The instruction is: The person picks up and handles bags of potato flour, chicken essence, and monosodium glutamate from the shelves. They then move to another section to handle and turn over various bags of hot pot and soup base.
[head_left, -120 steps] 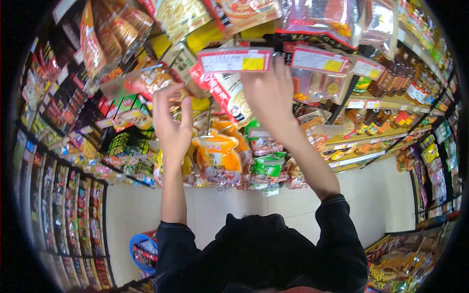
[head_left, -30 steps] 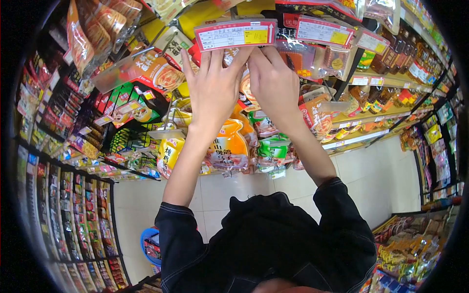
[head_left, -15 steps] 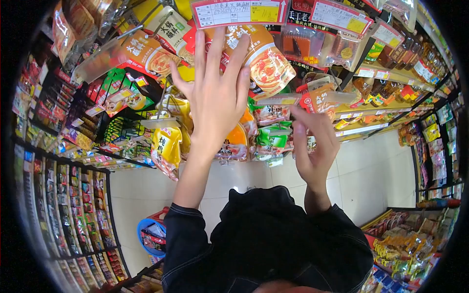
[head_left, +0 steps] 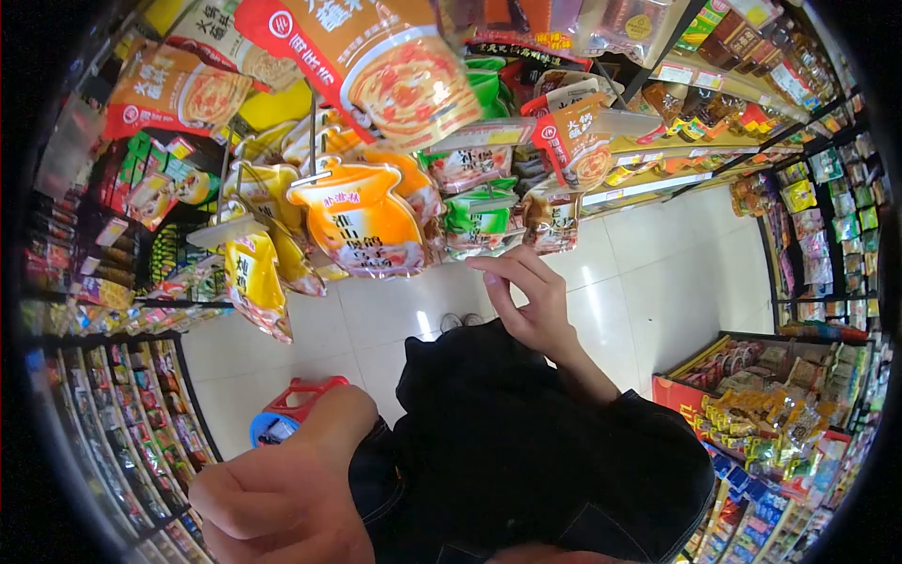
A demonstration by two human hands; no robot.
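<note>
My left hand (head_left: 282,508) is close to the camera at the lower left, away from the shelf. Its fingers are curled in, and nothing shows in them. My right hand (head_left: 531,301) is held in front of the rack with fingers bent and a gap between thumb and forefinger, holding nothing. Just above it hang a brown soup pouch (head_left: 551,221) and a green pouch (head_left: 480,219). An orange soup-pot-shaped pouch (head_left: 366,221) hangs on a hook to the left. A large orange-and-red sauce pouch (head_left: 376,70) hangs above, and a yellow pouch (head_left: 256,277) hangs further left.
Price-tagged shelves with bottles (head_left: 691,108) run along the upper right. A blue basket (head_left: 266,428) and a red stool-like thing (head_left: 305,395) stand on the tiled floor (head_left: 376,315). A bin of packaged snacks (head_left: 770,404) is at right, and packed racks (head_left: 122,423) line the left.
My left hand has left the large sauce pouch, dropped to the lower left and curled its fingers. My right hand has moved down and slightly left. The view has shifted; the top price tags are out of sight.
</note>
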